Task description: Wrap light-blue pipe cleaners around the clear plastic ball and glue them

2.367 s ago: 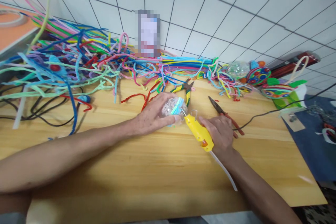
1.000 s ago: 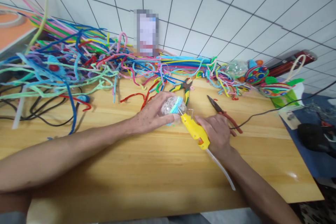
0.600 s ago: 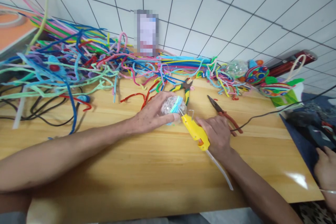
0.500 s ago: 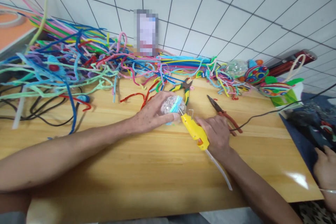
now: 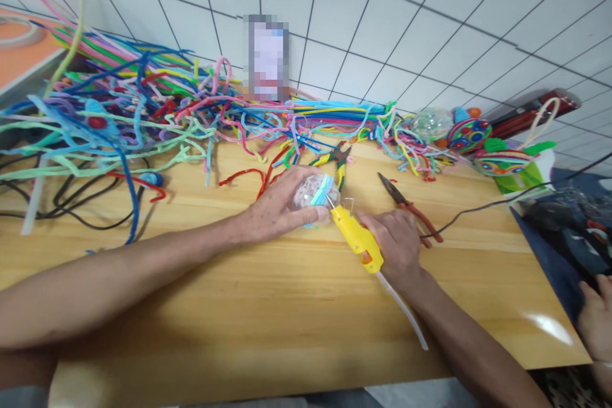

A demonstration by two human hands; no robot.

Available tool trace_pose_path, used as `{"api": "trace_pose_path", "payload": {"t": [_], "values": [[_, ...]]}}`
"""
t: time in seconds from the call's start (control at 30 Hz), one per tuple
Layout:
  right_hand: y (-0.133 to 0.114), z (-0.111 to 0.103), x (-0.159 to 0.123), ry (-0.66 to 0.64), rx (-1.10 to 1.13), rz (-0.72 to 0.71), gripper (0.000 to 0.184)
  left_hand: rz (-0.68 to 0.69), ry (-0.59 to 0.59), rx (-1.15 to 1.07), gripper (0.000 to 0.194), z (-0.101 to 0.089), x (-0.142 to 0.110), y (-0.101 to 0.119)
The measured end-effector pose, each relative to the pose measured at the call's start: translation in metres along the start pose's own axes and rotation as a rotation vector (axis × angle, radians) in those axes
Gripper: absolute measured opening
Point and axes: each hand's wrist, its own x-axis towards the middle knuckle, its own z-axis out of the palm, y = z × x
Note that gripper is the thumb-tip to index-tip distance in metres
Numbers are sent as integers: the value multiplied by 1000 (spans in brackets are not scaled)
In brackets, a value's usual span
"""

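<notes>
A clear, bumpy ball with blue and yellow-green strips across it sits in my left hand, whose thumb and fingers close around its left side. My right hand grips a yellow hot glue gun. The gun's metal nozzle touches or nearly touches the strips on the ball; I cannot tell which. From its back end a long translucent glue stick trails toward me. Just behind the ball lie cutting pliers with green and yellow handles. Red-handled pliers rest beyond my right hand.
Tangled pipe cleaners line the back of the wooden table. A phone leans on the tiled wall. Decorated ornaments stand back right. A black cord crosses at right, and another person's hand shows at the right edge.
The glue gun and ball stay almost where they were, with the nozzle at the strips. The other person's hand at the right edge has shifted slightly down and right.
</notes>
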Motion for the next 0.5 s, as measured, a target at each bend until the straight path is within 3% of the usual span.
{"api": "trace_pose_path", "payload": {"t": [0.2,0.33,0.5], "values": [[-2,-1,1,-18,-7,8,52,-12,2,-9,58,0,0,3],[0,3,-6,-25,12,46,41,-13,8,-17,57,0,0,3],[10,6,-19,-133,94,298,34,-5,1,-5,59,-1,1,4]]}}
